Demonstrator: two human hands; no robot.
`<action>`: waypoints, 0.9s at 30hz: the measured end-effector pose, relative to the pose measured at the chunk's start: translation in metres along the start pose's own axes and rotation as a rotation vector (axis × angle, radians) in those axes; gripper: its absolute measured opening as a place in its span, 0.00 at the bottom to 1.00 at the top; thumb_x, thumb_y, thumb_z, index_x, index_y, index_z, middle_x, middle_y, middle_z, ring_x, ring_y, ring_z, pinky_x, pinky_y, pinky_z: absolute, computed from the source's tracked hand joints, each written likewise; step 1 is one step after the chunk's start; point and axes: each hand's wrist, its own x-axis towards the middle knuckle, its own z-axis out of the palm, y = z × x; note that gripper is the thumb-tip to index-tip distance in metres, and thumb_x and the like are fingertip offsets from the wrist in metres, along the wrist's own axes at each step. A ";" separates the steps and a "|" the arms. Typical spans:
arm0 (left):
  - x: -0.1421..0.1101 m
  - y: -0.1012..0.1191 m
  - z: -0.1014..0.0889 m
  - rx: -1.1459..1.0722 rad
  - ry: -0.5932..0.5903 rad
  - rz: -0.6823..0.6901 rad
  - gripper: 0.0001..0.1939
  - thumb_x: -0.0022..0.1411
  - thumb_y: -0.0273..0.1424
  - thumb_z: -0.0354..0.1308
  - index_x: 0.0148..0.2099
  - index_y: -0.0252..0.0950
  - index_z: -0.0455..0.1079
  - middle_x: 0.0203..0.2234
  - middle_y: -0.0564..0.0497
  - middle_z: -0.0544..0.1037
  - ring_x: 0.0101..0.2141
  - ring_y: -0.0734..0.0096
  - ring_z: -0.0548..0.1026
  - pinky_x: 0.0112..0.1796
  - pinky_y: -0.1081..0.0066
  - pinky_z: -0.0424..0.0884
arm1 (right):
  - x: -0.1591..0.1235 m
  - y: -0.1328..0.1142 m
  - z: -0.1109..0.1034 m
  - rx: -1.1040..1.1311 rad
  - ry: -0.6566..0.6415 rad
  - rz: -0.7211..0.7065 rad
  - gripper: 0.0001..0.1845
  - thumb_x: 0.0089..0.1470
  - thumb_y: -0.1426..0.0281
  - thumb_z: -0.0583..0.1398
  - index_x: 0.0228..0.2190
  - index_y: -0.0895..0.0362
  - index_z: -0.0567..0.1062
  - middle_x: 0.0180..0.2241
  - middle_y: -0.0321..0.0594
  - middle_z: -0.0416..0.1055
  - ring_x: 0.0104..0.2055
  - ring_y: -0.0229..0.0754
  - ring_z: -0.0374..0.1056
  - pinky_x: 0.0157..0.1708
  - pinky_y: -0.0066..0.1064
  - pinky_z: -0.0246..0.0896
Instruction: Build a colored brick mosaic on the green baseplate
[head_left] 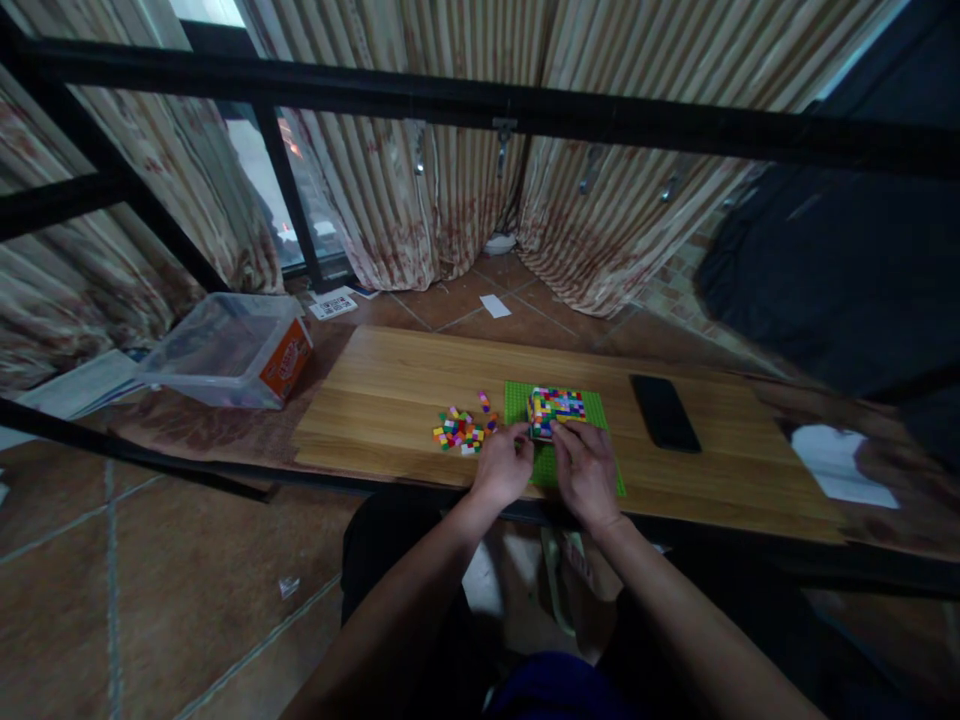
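A low, multicoloured structure of toy bricks (556, 402) stands on a green baseplate (598, 408) on the wooden board. At its front left corner is my left hand (505, 464), fingers curled in and fingertips against the bricks. My right hand (586, 468) is closed at the front side of the structure, thumb and fingers pressed together; whatever they pinch is too small to make out. Just left of my left hand lies a loose pile of small coloured bricks (456, 430), with a few stray bricks (484, 401) behind it.
A black phone (665, 412) lies on the wooden board (390, 385), right of the baseplate. A clear plastic box (217, 345) with an orange label stands left. White paper (840, 462) lies at the right. A dark metal bar (480, 100) crosses ahead, before striped curtains.
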 end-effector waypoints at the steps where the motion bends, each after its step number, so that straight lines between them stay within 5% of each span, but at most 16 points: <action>1: 0.002 0.000 -0.003 0.013 0.015 -0.003 0.13 0.56 0.24 0.57 0.43 0.39 0.76 0.36 0.46 0.80 0.43 0.58 0.77 0.53 0.58 0.67 | 0.001 0.000 -0.001 0.025 0.006 0.007 0.16 0.63 0.66 0.53 0.45 0.53 0.78 0.42 0.47 0.74 0.45 0.48 0.67 0.46 0.46 0.65; 9: 0.019 0.000 -0.037 0.185 0.258 -0.020 0.07 0.57 0.25 0.57 0.35 0.39 0.76 0.36 0.45 0.79 0.44 0.58 0.75 0.54 0.60 0.64 | 0.003 -0.001 -0.014 0.208 0.054 0.147 0.17 0.63 0.63 0.53 0.45 0.54 0.77 0.42 0.46 0.75 0.46 0.47 0.70 0.48 0.45 0.67; 13: 0.021 -0.004 -0.042 0.472 0.211 0.000 0.09 0.60 0.25 0.54 0.39 0.38 0.76 0.41 0.41 0.76 0.49 0.54 0.72 0.54 0.58 0.63 | 0.004 0.005 -0.028 0.266 0.058 0.135 0.14 0.62 0.64 0.54 0.41 0.53 0.78 0.40 0.44 0.75 0.43 0.46 0.72 0.46 0.43 0.69; 17: 0.022 -0.010 -0.041 0.535 0.155 0.079 0.09 0.59 0.25 0.55 0.36 0.38 0.77 0.40 0.42 0.76 0.51 0.53 0.70 0.56 0.59 0.61 | 0.005 0.011 -0.039 0.283 0.028 0.105 0.13 0.61 0.64 0.55 0.39 0.53 0.79 0.39 0.43 0.76 0.42 0.45 0.73 0.45 0.42 0.69; 27: 0.028 -0.011 -0.034 0.955 0.142 0.219 0.08 0.61 0.28 0.54 0.35 0.36 0.76 0.37 0.43 0.77 0.42 0.58 0.73 0.49 0.61 0.65 | 0.023 0.023 -0.056 0.380 -0.038 0.108 0.12 0.61 0.65 0.56 0.39 0.52 0.79 0.38 0.40 0.76 0.40 0.42 0.73 0.41 0.36 0.69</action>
